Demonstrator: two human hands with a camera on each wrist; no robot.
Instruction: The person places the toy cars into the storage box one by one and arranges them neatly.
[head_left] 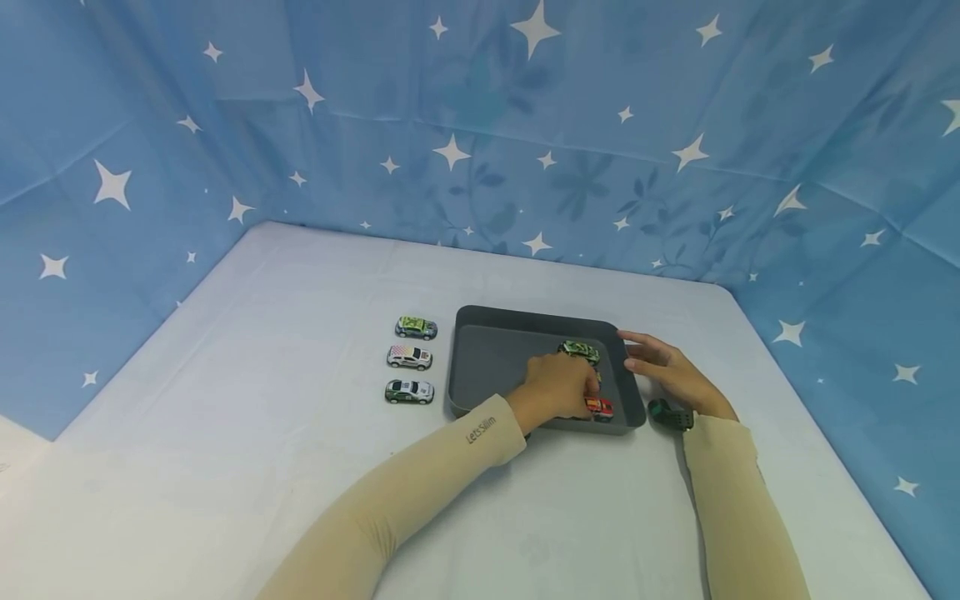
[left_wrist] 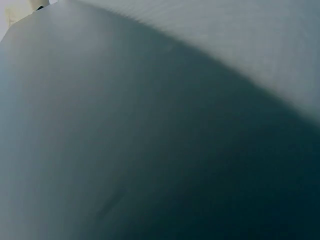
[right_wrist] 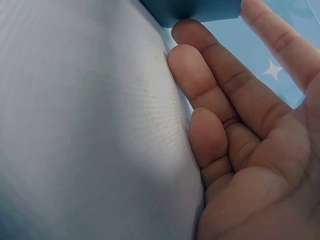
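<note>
A shallow dark grey tray (head_left: 487,346) lies on the table, its wall filling most of the left wrist view. Reaching into its right side, my left hand (head_left: 558,385) is bent downward, with finger and thumb around a red toy car (head_left: 600,407). Its fingers partly cover another toy car behind the red one. Farther back in the tray sits a green camouflage toy car (head_left: 580,352). My right hand (head_left: 670,371) touches the tray's right edge with relaxed fingers; the right wrist view shows its fingertips (right_wrist: 192,34) at a tray corner.
Left of the tray, three toy cars stand in a column: a yellow-green one (head_left: 416,327), a white one with a patterned roof (head_left: 409,357) and a white-and-dark-green one (head_left: 409,392). A blue star-patterned curtain (head_left: 480,167) surrounds the white-covered table (head_left: 247,375).
</note>
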